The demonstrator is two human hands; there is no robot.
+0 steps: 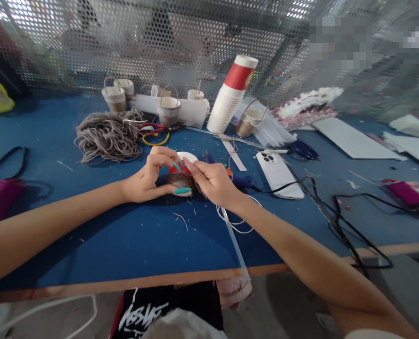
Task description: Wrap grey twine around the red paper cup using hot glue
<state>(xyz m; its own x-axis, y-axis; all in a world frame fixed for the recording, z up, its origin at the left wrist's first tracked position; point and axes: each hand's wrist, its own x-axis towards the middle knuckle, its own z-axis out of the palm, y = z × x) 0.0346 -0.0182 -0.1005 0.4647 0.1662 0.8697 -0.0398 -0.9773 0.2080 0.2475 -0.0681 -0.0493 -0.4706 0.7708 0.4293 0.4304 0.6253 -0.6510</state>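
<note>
A red and white paper cup (186, 156) lies tilted on the blue table, its lower part wrapped in rows of brown cord (181, 180). My left hand (149, 176) grips the cup, fingers over the top and thumb along the near end. On the cup's right side, my right hand (212, 181) is closed, thumb and forefinger pinched at the cord; the strand between them is mostly hidden. Behind that hand sits a blue glue gun (242, 181), partly covered, with an orange part showing. A loop of thin white cord (241, 228) lies below my right wrist.
A grey-brown cord heap (108, 136) and pliers (156, 128) lie behind my left hand. Farther back stand a tall cup stack (226, 103) and several small cord-wrapped baskets (168, 110). At right are a white phone (278, 174) and black cable (317, 197). A translucent stick (235, 245) overhangs the table edge.
</note>
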